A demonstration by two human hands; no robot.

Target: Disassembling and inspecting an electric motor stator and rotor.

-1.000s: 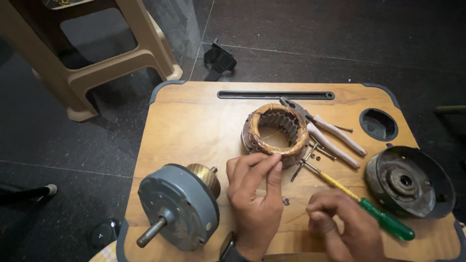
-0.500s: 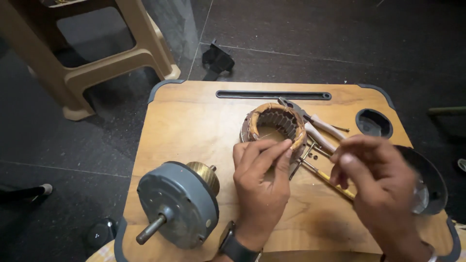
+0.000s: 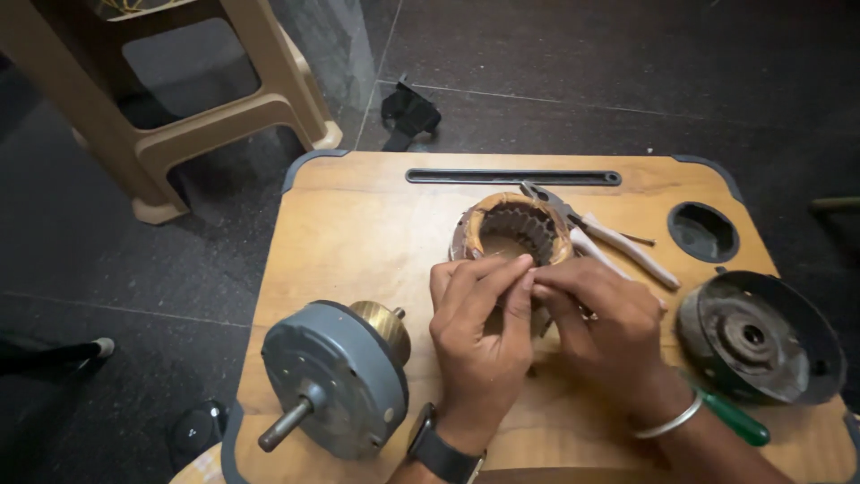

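Observation:
My left hand (image 3: pixel 484 336) and my right hand (image 3: pixel 598 315) meet fingertip to fingertip at the near edge of a copper-wound stator ring (image 3: pixel 512 224) on a wooden lap table (image 3: pixel 358 233). Both hands have their fingers pinched together, and whatever lies between them is hidden. My left wrist carries a dark watch and my right wrist a metal bangle. A green screwdriver handle (image 3: pixel 736 419) sticks out from under my right forearm. Pliers with pale handles (image 3: pixel 618 237) lie just right of the stator.
A grey motor body with a shaft and brass end (image 3: pixel 333 376) lies at the table's front left. A dark rusty end cover (image 3: pixel 760 336) sits at the right, behind it a round cup hole (image 3: pixel 704 231). A beige plastic stool (image 3: pixel 179 108) stands on the dark floor at the far left.
My right hand has come off the screwdriver at the front right and moved left to meet my left hand's fingertips. My left hand stays by the stator.

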